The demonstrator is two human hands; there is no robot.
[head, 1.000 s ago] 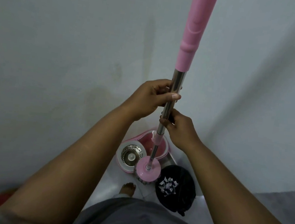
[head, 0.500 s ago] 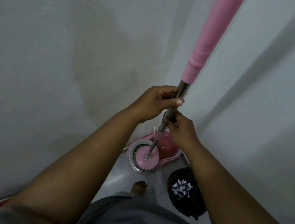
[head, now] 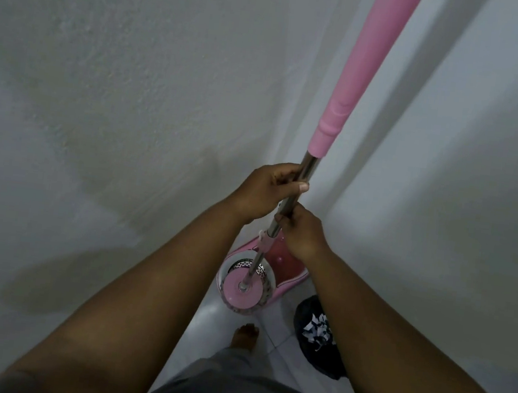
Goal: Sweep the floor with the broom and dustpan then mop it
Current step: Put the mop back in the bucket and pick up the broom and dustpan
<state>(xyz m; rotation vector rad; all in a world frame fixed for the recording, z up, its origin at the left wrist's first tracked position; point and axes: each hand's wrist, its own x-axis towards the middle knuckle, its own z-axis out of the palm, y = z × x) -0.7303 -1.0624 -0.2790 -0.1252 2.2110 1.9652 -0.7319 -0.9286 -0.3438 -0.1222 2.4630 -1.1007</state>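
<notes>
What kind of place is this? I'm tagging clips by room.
Probably a corner inside a home: plain white walls meet beside a tiled floor, where a pink mop bucket stands. The left hand and right hand hold the mop handle.

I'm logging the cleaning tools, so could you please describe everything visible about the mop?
The mop has a shiny metal shaft below a pink sleeve that runs out of frame at the top. It leans slightly right. Its round pink head sits over the perforated metal spinner basket of the pink bucket. The left hand grips the shaft above the right hand; a pink collar sits below them.
</notes>
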